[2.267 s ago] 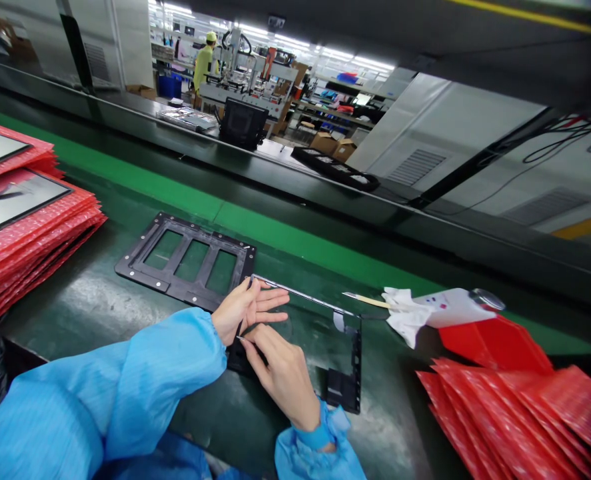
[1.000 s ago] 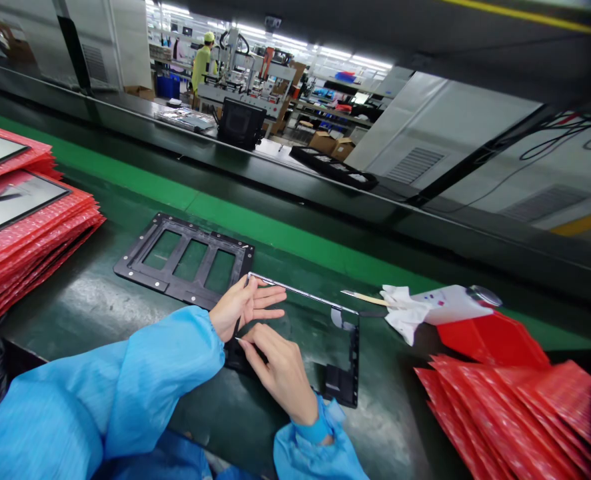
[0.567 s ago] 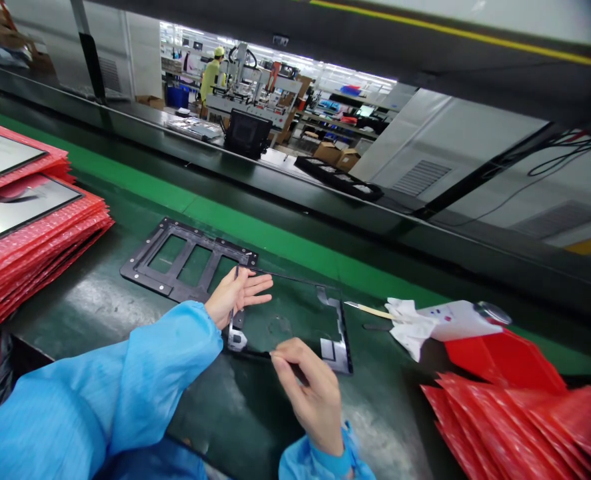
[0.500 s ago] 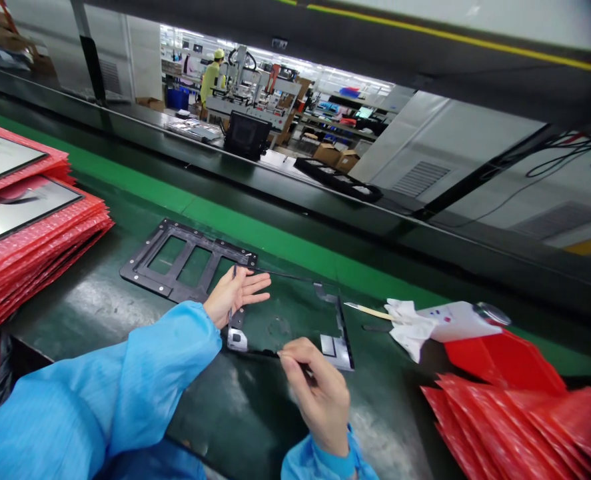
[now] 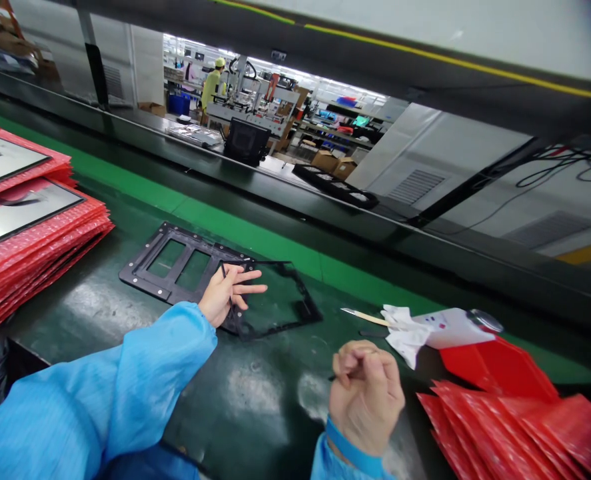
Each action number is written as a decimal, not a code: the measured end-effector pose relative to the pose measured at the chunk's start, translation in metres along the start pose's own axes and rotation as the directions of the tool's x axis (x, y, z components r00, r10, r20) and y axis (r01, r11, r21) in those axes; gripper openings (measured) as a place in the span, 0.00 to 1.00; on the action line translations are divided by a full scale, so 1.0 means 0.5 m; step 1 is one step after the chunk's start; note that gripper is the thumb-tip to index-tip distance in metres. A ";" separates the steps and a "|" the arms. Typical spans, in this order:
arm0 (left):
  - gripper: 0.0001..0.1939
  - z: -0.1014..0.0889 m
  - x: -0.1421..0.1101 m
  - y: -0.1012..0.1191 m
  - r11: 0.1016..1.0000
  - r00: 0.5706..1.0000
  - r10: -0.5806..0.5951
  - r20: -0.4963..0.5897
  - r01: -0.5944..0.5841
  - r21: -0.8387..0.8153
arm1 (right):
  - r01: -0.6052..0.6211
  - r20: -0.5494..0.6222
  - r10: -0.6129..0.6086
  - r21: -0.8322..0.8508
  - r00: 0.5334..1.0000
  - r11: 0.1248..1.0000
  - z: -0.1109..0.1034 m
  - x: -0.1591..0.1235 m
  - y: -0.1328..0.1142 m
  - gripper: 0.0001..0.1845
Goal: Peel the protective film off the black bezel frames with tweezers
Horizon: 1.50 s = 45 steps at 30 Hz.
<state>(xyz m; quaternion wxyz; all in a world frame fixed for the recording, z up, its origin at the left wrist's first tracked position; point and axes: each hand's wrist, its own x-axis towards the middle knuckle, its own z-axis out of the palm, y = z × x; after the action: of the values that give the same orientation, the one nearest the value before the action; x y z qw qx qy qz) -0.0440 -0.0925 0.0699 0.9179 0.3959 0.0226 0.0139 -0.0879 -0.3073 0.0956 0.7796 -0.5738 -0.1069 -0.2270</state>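
Note:
My left hand grips one short side of a thin black rectangular frame, with the other fingers spread. The frame is tilted above the green work surface and overlaps the right end of a thick black fixture plate with rectangular openings. Apart from the frame, to its lower right, my right hand is raised with its fingers curled together. A tiny dark bit shows at its left edge; what the fingers hold is too small to make out. Both arms wear blue sleeves.
Red bubble-wrap sleeves with screen panels are stacked at left; more red sleeves lie at right. A thin-bladed knife, a crumpled white tissue and a white bottle lie at right. A person stands far behind.
My right hand has moved from the frame's near edge to the right and upturned. The frame has tilted in my left hand, its right end swinging up and away. My left fingers have spread.

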 end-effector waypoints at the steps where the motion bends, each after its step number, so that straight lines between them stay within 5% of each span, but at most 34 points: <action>1: 0.12 -0.002 0.001 0.001 1.000 1.000 0.007 -0.007 -0.007 0.010 | 0.001 -0.038 0.000 0.021 0.999 1.000 -0.003 0.005 -0.003 0.13; 11: 0.16 0.002 -0.002 0.003 0.995 0.998 0.039 -0.044 -0.035 0.096 | -0.016 -0.269 0.045 0.111 0.962 0.994 -0.058 0.040 -0.009 0.12; 20: 0.24 0.020 -0.014 0.012 0.991 0.999 0.041 -0.002 -0.040 0.125 | -0.109 -0.217 0.113 0.030 0.970 0.994 -0.031 0.020 0.027 0.13; 26: 0.26 0.025 -0.020 0.018 0.991 0.998 0.014 0.054 -0.022 0.134 | -0.235 -0.032 0.236 -0.270 0.971 0.934 -0.013 -0.006 0.057 0.14; 29: 0.25 0.027 -0.022 0.024 0.992 0.994 -0.012 0.106 -0.002 0.127 | -0.068 0.229 0.216 -0.520 0.949 0.852 -0.009 -0.009 0.060 0.13; 32: 0.25 0.025 -0.020 0.034 0.996 0.985 -0.034 0.168 0.020 0.085 | 0.180 0.485 0.212 -0.641 0.849 0.746 -0.002 -0.013 0.059 0.12; 35: 0.23 0.019 -0.014 0.048 0.999 0.984 -0.047 0.174 0.049 -0.005 | 0.289 0.586 0.277 -0.689 0.761 0.664 0.004 -0.021 0.061 0.10; 37: 0.21 0.016 -0.009 0.058 0.993 0.988 -0.054 0.148 0.068 -0.092 | 0.303 0.601 0.288 -0.690 0.745 0.658 0.008 -0.026 0.063 0.10; 40: 0.22 0.018 -0.010 0.064 0.977 0.991 -0.075 0.113 0.096 -0.193 | 0.293 0.585 0.258 -0.681 0.769 0.671 0.013 -0.030 0.065 0.11; 45: 0.24 0.045 -0.040 0.016 0.995 0.996 -0.015 0.088 0.023 -0.095 | 0.214 0.406 0.185 -0.755 0.895 0.619 0.014 -0.031 0.066 0.14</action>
<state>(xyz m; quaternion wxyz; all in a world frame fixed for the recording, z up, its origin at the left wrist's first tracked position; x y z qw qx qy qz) -0.0630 -0.1042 0.0915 0.9360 0.3515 -0.0142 -0.0110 -0.0853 -0.2893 0.0634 0.4018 -0.8905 -0.1773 -0.1191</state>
